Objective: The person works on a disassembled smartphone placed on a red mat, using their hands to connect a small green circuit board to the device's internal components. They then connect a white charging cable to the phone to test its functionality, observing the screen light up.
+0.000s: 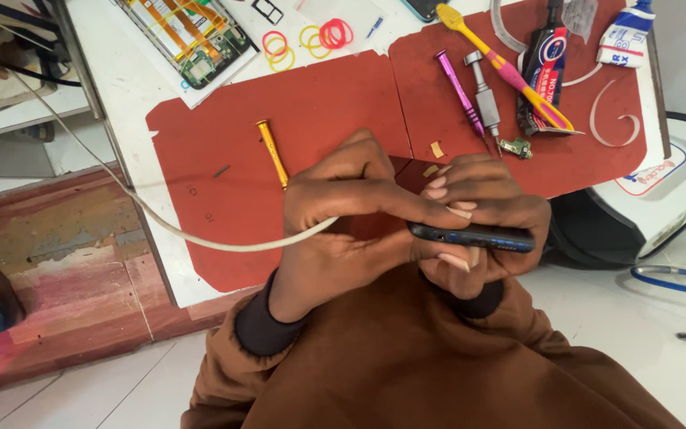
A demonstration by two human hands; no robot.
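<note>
Head view. Dark phone [474, 236] held edge-on between both hands, above the near edge of the red mat [311, 127], close to the person's chest. Its long side edge faces the camera; one end sticks out to the right past the fingers.

Right hand [486, 226]: grip closed around the phone, fingers curled over the top edge, nails showing, thumb beneath. Wrist bent inward, brown sleeve with dark cuff below it.

Left hand [343, 230]: fingers folded, index finger stretched rightward along the top of the phone's left end, touching it. A white cable [160, 222] runs from the upper left across the tabletop [121, 87] and passes under this hand; grip closed, though whether it pinches the cable or the phone end I cannot tell. Left wrist angled up from the lap, same dark cuff.

On the mat, away from the hands: yellow screwdriver [271, 151] just beyond the left knuckles; purple screwdriver [460, 91] and grey screwdriver [484, 99] side by side to the upper right; small green circuit part [515, 147] near their tips. Yellow-and-pink toothbrush [506, 70] lies across a dark tube [545, 63]. Coloured rubber bands [311, 38] and an opened phone body [188, 36] rest on the white surface at the far edge.
</note>
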